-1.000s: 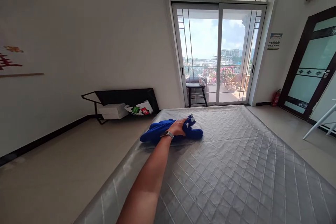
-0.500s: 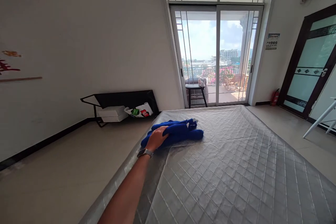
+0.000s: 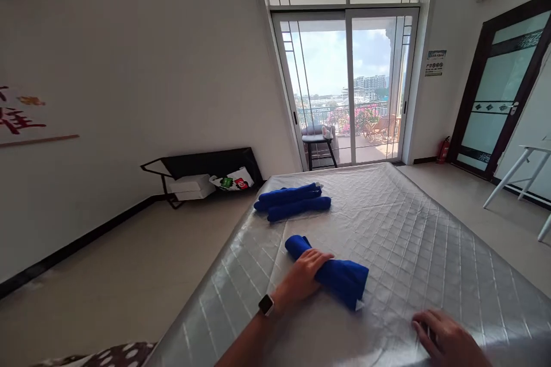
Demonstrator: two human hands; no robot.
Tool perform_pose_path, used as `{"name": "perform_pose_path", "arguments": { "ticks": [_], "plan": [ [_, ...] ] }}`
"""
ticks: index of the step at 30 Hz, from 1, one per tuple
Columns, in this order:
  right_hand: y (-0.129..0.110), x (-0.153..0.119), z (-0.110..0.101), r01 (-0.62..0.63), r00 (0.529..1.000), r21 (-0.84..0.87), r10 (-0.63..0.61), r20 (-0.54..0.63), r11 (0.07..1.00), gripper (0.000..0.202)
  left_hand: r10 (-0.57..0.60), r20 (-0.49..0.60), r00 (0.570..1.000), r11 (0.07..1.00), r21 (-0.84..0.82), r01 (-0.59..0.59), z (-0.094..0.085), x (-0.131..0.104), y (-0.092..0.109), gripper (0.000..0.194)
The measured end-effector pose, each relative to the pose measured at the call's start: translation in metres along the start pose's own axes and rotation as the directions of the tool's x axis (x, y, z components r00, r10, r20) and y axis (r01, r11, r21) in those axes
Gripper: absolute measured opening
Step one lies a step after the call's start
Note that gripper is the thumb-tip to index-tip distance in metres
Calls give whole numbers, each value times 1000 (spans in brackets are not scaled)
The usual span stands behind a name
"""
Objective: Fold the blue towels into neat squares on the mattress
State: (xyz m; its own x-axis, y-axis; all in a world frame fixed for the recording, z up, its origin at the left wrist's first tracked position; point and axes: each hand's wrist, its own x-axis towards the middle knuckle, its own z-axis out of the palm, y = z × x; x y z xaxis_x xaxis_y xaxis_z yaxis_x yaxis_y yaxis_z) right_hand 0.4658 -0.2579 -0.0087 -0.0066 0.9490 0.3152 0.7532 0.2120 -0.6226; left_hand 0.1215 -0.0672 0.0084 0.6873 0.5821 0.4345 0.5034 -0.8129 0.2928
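My left hand [image 3: 306, 270], with a watch at its wrist, is wrapped over a rolled blue towel [image 3: 344, 281] near the middle of the quilted silver bed cover [image 3: 400, 229]. The roll's right end is loose and shows a small white tag. Farther back, several more rolled blue towels [image 3: 297, 206] lie side by side near the cover's far left part. My right hand [image 3: 447, 335] is low at the right, over the cover and apart from the towel, its fingers loosely bent and holding nothing.
By the left wall stands a black frame [image 3: 206, 163] with a white box [image 3: 189, 186] and a printed bag [image 3: 235, 180]. A sliding glass door [image 3: 348, 92] is behind the bed, a stool [image 3: 318, 140] by it. White table legs [image 3: 508, 178] stand at right.
My left hand has drawn one rolled towel from the group toward me; the others stay at the back. My right hand has come into view at the lower right.
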Motion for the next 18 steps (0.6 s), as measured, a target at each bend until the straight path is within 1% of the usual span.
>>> {"name": "perform_pose_path", "arguments": {
  "ticks": [1, 2, 3, 5, 8, 10, 12, 15, 18],
  "plan": [
    [-11, 2, -3, -36, 999, 49, 35, 15, 998, 31, 40, 71, 997, 999, -10, -39, 2, -3, 17, 51],
    [-23, 4, -5, -72, 997, 104, 67, 45, 992, 32, 58, 112, 992, 998, -17, -56, 2, -4, 32, 50],
    [-35, 7, -7, -118, 991, 163, 107, 74, 979, 35, 60, 126, 990, 998, -22, -58, 1, -3, 45, 50],
    [-57, 12, -12, -203, 977, 295, 171, 131, 934, 45, 60, 110, 992, 997, -47, -55, -4, 5, 66, 51],
    [-77, 21, -19, -246, 967, 495, 178, 181, 834, 57, 78, 33, 996, 990, -122, -73, -2, 22, 89, 54],
    [-82, 25, -24, -242, 969, 596, 166, 181, 766, 63, 55, -46, 997, 985, -159, -62, 7, 31, 99, 54],
    [-82, 27, -27, -246, 969, 663, 172, 176, 707, 66, 31, -92, 995, 985, -165, -46, 19, 34, 107, 55],
    [-81, 26, -27, -242, 969, 722, 195, 151, 647, 65, 50, -70, 996, 988, -141, -60, 28, 31, 117, 63],
    [-81, 24, -22, -230, 970, 740, 208, 124, 633, 60, 65, -60, 996, 985, -155, -74, 23, 20, 135, 74]
  ]
}}
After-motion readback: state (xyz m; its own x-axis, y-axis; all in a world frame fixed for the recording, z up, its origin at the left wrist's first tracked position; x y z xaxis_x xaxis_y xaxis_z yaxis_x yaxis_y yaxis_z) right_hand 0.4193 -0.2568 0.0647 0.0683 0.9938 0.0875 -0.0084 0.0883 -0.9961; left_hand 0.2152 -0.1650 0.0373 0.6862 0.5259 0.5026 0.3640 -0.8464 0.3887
